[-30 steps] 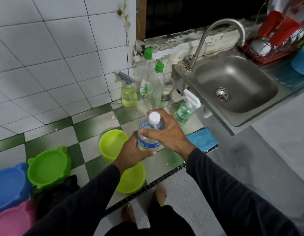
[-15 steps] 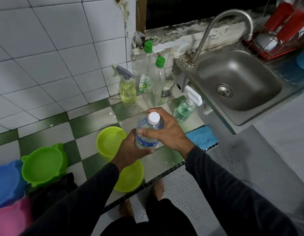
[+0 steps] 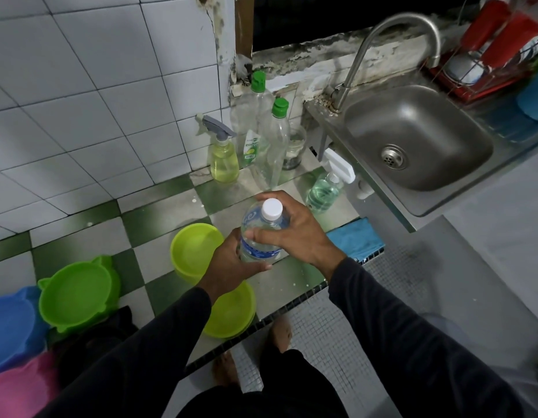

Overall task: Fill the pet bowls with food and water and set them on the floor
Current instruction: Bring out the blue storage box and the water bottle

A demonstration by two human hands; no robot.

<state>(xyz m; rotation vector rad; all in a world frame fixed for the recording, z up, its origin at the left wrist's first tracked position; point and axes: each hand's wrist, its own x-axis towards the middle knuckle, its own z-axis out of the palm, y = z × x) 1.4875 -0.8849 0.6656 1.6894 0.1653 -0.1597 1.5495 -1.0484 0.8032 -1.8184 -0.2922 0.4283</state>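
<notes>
The water bottle (image 3: 263,233), still capped and held over the surface beside two yellow-green bowls (image 3: 198,248), is gripped low by the left hand (image 3: 234,263) and high by the right hand (image 3: 295,233); the body should be kept steady while the cap (image 3: 272,209) is unscrewed.

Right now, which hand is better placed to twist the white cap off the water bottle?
Probably the right hand: its fingers curl around the bottle's top beside the white cap. The left hand grips the water bottle lower down, steadying it.
</notes>
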